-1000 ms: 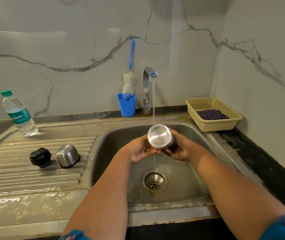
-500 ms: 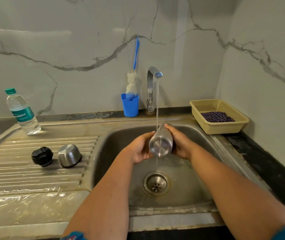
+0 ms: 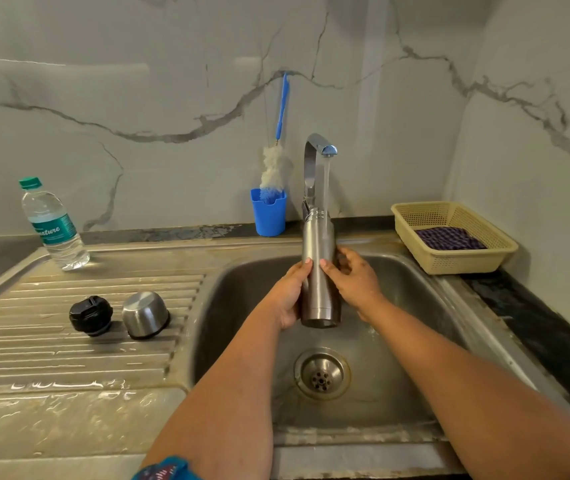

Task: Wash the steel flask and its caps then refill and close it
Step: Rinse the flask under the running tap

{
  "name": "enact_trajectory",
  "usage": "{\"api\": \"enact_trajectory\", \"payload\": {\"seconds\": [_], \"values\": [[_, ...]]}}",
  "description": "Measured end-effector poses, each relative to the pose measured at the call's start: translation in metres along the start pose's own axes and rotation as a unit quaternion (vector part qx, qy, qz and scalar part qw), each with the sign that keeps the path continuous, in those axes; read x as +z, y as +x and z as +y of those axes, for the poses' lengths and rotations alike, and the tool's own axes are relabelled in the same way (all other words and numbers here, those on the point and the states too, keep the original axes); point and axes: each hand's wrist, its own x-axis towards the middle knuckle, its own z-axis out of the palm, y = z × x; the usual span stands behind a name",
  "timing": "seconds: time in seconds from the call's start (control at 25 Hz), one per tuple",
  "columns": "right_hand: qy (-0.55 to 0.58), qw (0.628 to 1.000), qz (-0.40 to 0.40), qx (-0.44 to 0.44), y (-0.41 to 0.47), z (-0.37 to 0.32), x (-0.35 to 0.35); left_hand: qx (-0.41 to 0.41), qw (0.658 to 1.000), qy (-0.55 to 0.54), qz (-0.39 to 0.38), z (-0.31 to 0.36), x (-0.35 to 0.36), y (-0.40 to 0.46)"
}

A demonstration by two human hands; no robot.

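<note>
The steel flask [image 3: 318, 271] stands upright over the sink basin [image 3: 235, 306], its open mouth under the running tap [image 3: 314, 161]. Water streams down onto its neck. My left hand [image 3: 288, 296] grips the flask's lower left side. My right hand [image 3: 352, 282] holds the right side, fingers wrapped behind it. On the ribbed drainboard [image 3: 34, 358] to the left lie the black inner cap [image 3: 90, 315] and the steel outer cap [image 3: 145, 314], side by side and apart from my hands.
A plastic water bottle [image 3: 53, 225] stands at the drainboard's back left. A blue cup [image 3: 269, 212] with a bottle brush [image 3: 278, 147] sits beside the tap. A beige basket [image 3: 463, 261] holding a dark cloth rests on the right counter. The drain [image 3: 321, 374] lies below the flask.
The flask has turned from lying with its base toward me to standing upright under the stream, and both hands have shifted along its body. The caps have not moved.
</note>
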Motion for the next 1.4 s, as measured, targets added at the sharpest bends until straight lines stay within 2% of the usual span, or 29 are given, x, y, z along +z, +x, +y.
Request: {"api": "enact_trajectory", "payload": {"seconds": [0.16,0.28,0.4,0.56,0.72,0.84,0.96,1.04,1.08,1.16,1.2,1.28,1.36,1.4], "values": [[0.045,0.998,-0.029,-0.021,0.006,0.001,-0.014,0.023,0.999,0.024,-0.004,-0.001,-0.003,0.002],[-0.01,0.997,-0.062,-0.034,0.008,0.004,-0.022,0.021,0.999,0.032,-0.001,-0.004,-0.001,0.004],[-0.088,0.992,-0.053,-0.069,0.006,0.009,-0.021,0.012,0.998,0.06,0.006,-0.007,-0.003,0.006],[-0.134,0.982,-0.036,-0.128,0.004,0.007,-0.021,0.014,0.998,0.056,-0.004,-0.006,-0.005,0.006],[-0.21,0.967,-0.108,-0.098,0.006,0.008,-0.017,0.017,1.0,0.011,-0.017,-0.008,0.01,0.005],[-0.34,0.928,-0.089,-0.12,0.003,0.008,-0.025,0.026,0.999,-0.014,-0.017,0.0,0.018,0.007],[-0.48,0.854,-0.02,-0.202,0.001,0.006,-0.023,0.046,0.988,-0.131,0.07,0.011,0.008,0.01],[-0.504,0.834,-0.005,-0.223,0.003,0.003,-0.019,0.049,0.972,-0.196,0.123,0.017,-0.002,0.01],[-0.499,0.84,-0.005,-0.211,0.003,0.002,-0.018,0.052,0.971,-0.195,0.128,0.017,-0.003,0.011],[-0.445,0.885,-0.053,-0.129,0.003,0.0,-0.026,0.059,0.98,-0.154,0.111,0.014,0.002,0.009],[-0.394,0.911,-0.109,-0.061,0.004,-0.001,-0.033,0.058,0.983,-0.14,0.101,0.013,0.007,0.007],[-0.249,0.934,-0.235,0.098,0.001,-0.003,-0.043,0.047,0.985,-0.14,0.083,0.014,0.01,0.008],[-0.144,0.937,-0.259,0.186,-0.001,-0.002,-0.046,0.026,0.987,-0.146,0.062,0.021,0.012,0.011],[-0.151,0.942,-0.237,0.184,-0.002,-0.003,-0.044,0.024,0.99,-0.128,0.061,0.026,0.017,0.014]]}}
